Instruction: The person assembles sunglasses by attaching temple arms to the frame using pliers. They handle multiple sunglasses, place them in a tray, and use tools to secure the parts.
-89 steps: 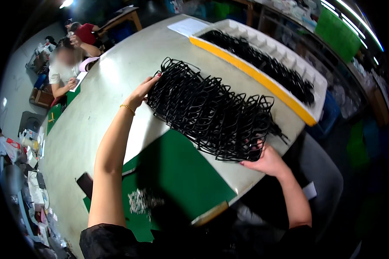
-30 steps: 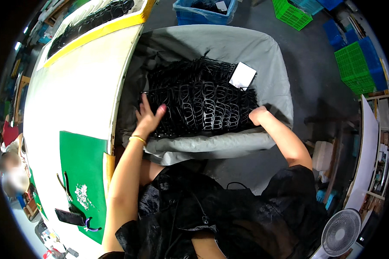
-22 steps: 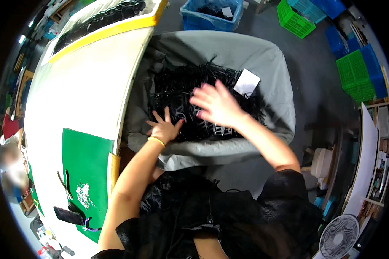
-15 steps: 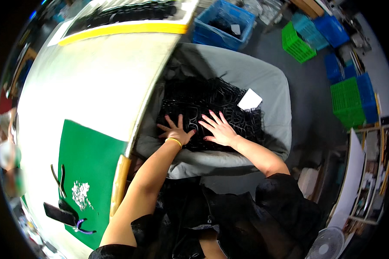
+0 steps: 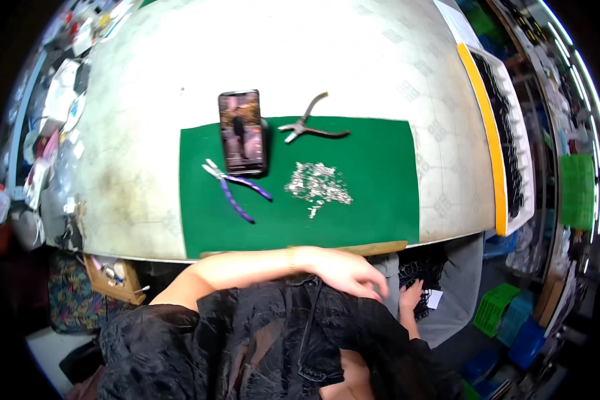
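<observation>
My left hand (image 5: 350,272), with a gold bracelet at the wrist, reaches rightward along the table's front edge, its fingers loosely bent and slightly blurred. Nothing shows in it. Lower right, my right hand (image 5: 412,295) rests on black cords (image 5: 423,270) in a grey cloth-lined bin (image 5: 461,283), fingers apart; its fingertips are partly lost among the cords. A white slip (image 5: 435,299) lies beside it. On the green mat (image 5: 373,217) are a heap of small silvery pieces (image 5: 320,183), purple-handled pliers (image 5: 237,190), dark-handled pliers (image 5: 310,125) and a phone (image 5: 243,133) with a lit screen.
The pale table (image 5: 133,167) extends beyond the mat. A yellow-edged white tray (image 5: 483,133) of black strands stands at its right side. Green crates (image 5: 497,308) and blue crates (image 5: 530,340) are on the floor at right. A wooden drawer (image 5: 117,277) juts out at left.
The view has swung left from the bin to the table. My left hand has come off the black cords to the table's front edge; my right hand remains on the cords.
</observation>
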Motion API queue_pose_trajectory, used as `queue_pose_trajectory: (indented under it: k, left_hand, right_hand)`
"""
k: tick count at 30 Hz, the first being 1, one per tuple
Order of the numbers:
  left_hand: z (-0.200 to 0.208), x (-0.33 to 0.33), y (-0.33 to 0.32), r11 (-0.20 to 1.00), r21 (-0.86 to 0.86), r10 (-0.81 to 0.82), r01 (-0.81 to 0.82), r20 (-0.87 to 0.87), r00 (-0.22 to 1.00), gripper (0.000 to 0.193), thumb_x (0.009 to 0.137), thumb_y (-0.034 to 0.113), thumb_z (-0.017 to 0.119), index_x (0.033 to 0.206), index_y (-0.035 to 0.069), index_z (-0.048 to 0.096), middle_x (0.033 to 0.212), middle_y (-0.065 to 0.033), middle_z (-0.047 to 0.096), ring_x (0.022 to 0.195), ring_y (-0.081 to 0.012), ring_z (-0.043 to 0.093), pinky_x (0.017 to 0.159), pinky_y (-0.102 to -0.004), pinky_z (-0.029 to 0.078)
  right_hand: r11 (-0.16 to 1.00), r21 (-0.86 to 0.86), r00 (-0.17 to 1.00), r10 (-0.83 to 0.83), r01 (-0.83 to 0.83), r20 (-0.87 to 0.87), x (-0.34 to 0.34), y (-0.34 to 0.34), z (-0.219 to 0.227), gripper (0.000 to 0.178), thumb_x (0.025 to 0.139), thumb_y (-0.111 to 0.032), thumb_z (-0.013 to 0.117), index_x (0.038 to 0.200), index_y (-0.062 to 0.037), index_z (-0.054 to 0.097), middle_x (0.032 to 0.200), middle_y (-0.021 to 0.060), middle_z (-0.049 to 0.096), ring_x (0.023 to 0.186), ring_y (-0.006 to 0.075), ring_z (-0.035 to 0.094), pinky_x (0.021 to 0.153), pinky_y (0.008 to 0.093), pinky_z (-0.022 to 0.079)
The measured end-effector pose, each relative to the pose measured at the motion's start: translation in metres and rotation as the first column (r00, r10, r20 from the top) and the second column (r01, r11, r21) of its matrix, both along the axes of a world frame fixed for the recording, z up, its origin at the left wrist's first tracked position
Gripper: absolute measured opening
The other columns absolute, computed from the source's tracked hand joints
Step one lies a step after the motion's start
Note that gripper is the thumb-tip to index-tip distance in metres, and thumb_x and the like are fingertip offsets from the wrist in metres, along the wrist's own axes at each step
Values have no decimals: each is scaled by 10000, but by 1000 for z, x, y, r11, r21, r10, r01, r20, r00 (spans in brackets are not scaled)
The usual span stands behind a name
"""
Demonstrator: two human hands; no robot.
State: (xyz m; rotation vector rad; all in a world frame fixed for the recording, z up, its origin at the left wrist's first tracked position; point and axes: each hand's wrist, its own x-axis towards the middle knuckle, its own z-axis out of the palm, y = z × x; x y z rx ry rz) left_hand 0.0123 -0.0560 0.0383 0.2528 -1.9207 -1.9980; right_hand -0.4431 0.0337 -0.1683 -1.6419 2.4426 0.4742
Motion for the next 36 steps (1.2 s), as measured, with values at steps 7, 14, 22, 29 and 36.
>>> queue_pose_trajectory:
  k: [7,14,22,29,36]
  left_hand:
    - [-11,182,116,187,-684,961,-705,277,-14,133,917,91,553,1019,42,623,904,-135,632,831,-291,617,741,-370,491]
    - [-65,213,157,164,-845,972,-509,226,-63,169,867,91,572,1024,37,606,884,-169,599,832,-381,563,719,-456,444]
    - [-87,244,155,357,-903,933,-239,332,140,250,856,97,590,1096,42,552,956,-148,609,904,-363,573,759,-447,463]
    - [-100,256,159,302,-936,950,-181,280,137,257,856,91,586,1102,28,542,976,-151,612,913,-362,577,762,-443,465]
    - [-92,241,158,350,-919,936,-180,339,90,297,829,68,576,1110,-27,551,959,-194,599,915,-368,574,801,-442,460]
  right_hand:
    - [939,-339,969,28,58,244,101,86,67,408,771,-86,612,1175,-28,583,1307,192,509,1215,370,479,1042,432,380]
    - [887,68,594,-361,457,719,217,203,129,292,832,-139,593,1098,-25,627,1182,200,565,997,328,603,885,393,486]
    - [575,566,150,-768,591,623,295,413,67,345,853,-220,595,1091,25,643,992,198,673,901,311,646,814,409,493]
    - [585,506,52,-685,634,727,332,419,95,396,945,-212,534,1245,46,551,1113,206,642,996,287,628,873,372,486]
    - [530,427,78,-688,733,721,271,407,133,412,933,-250,551,1240,24,566,1195,206,627,1118,326,595,931,381,463]
